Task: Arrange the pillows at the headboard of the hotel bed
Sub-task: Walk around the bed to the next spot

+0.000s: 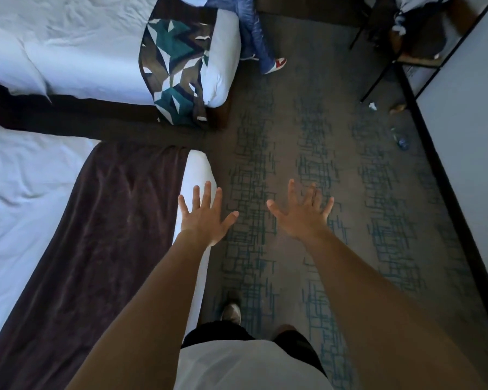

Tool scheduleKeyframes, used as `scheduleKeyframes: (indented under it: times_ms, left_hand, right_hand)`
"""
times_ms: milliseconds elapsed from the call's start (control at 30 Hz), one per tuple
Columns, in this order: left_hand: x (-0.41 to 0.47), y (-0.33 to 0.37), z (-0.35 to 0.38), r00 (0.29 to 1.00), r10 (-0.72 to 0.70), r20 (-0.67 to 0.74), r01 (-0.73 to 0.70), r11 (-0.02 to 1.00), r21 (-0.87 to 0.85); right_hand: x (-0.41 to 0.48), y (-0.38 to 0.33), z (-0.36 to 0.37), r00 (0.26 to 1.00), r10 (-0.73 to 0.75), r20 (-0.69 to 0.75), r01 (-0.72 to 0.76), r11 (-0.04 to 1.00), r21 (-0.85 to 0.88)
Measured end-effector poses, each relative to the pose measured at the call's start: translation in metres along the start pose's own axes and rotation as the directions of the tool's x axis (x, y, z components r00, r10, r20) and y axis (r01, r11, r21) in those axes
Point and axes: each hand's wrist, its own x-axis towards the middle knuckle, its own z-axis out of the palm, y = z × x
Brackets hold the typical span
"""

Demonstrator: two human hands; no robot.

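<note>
Leftmost, near bed, sheet rumpled, brown runner across its foot. No pillow plainly in view; headboard presumably off the left edge. Next, left hand above the mattress corner, right hand above carpet: both splayed, holding nothing. Likely risk: walking toward the headboard, a leg brushes the runner and drags it askew.

I am wearing a plain white shirt, loose over my front. Below its hem come black shorts, with both dark legs showing. On my left foot is a light grey shoe with a rounded toe, too blurred to make out laces. My forearms are bare, with no sleeve reaching them, and my left hand and right hand are bare as well.
</note>
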Motion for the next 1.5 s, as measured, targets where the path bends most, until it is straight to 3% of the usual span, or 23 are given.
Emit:
scheduleKeyframes:
  times_ms: [433, 867, 1200, 1500]
  left_hand:
    - [0.174, -0.002, -0.045, 0.998, -0.067, -0.011, 0.067, 0.996, -0.055]
    - [0.351, 0.009, -0.106, 0.965, -0.259, 0.037, 0.262, 0.958, -0.116]
    - [0.443, -0.046, -0.126, 0.903, -0.418, 0.102, 0.43, 0.89, -0.152]
    - [0.555, -0.131, -0.165, 0.858, -0.485, 0.171, 0.514, 0.825, -0.235]
  right_hand:
    - [0.176, -0.012, -0.069, 0.999, -0.044, -0.03, 0.043, 0.998, -0.036]
    - [0.388, -0.04, -0.172, 0.984, -0.179, -0.006, 0.177, 0.979, -0.102]
    - [0.505, -0.124, -0.21, 0.949, -0.311, 0.048, 0.314, 0.93, -0.19]
    - [0.625, -0.252, -0.252, 0.899, -0.429, 0.085, 0.436, 0.859, -0.269]
